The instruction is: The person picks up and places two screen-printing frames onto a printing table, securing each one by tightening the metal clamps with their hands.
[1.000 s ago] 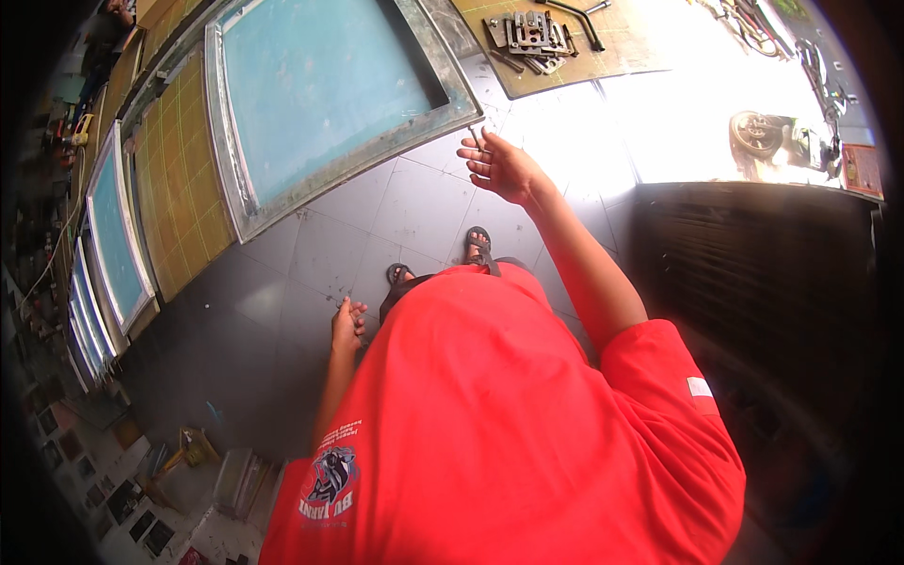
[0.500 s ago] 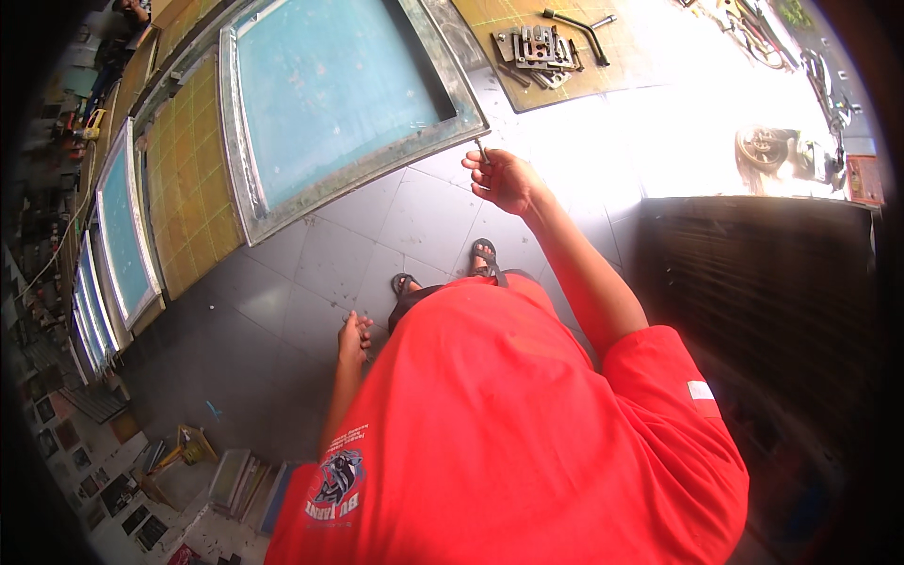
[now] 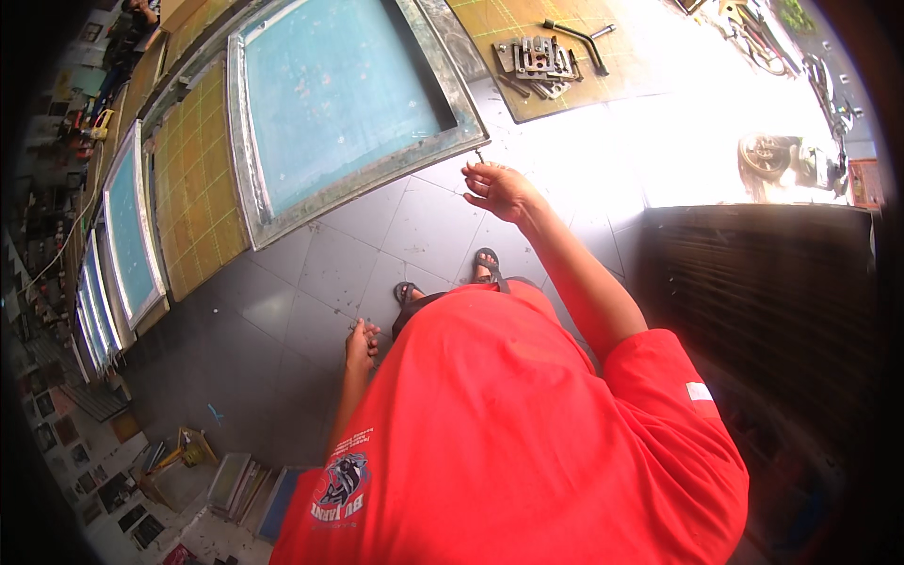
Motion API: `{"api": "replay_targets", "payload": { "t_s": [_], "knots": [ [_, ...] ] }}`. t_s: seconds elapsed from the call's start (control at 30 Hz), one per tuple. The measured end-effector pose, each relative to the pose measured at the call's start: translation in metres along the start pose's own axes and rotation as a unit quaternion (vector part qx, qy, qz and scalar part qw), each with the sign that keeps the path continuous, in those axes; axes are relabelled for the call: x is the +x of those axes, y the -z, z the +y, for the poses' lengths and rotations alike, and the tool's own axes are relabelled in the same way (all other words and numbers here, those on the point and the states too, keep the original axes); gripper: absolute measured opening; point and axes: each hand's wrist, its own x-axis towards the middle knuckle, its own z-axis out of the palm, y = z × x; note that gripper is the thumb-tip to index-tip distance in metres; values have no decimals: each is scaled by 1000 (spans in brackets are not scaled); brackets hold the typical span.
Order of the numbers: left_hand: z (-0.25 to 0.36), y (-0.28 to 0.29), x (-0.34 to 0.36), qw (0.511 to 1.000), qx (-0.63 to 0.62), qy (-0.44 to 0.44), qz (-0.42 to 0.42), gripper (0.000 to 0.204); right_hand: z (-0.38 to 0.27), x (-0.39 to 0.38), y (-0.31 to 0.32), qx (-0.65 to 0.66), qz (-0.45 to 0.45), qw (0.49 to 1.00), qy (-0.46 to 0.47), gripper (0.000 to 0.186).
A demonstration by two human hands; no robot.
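Pinching a small dark pin (image 3: 478, 155) in my right hand (image 3: 499, 188) beside the framed screen (image 3: 339, 94) (teal mesh); left hand (image 3: 362, 341) hangs loosely curled, empty.

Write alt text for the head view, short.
Seen from above, a person in a red shirt stands on grey floor tiles, right hand raised, pinching a small thin object near a metal-framed blue screen. The left hand hangs at the side, loosely curled.
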Motion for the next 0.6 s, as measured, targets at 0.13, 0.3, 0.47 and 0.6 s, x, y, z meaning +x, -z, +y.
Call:
{"api": "replay_targets", "payload": {
  "t_s": [0.13, 0.3, 0.47, 0.6],
  "knots": [
    [3, -2, -5, 1000, 1, -6, -1, 38, 3, 2, -4, 88, -31, 995, -33, 25],
    [-5, -1, -5, 1000, -13, -7, 11, 39, 11, 0, 2, 88, 41, 995, 14, 22],
    [-14, 2, -3, 1000, -8, -10, 6, 39, 7, -4, 8, 86, -23, 996, 1, 18],
    [-14, 0, -5, 1000, -14, -11, 15, 38, 5, -1, 7, 59, 13, 998, 12, 15]
  ]
}}
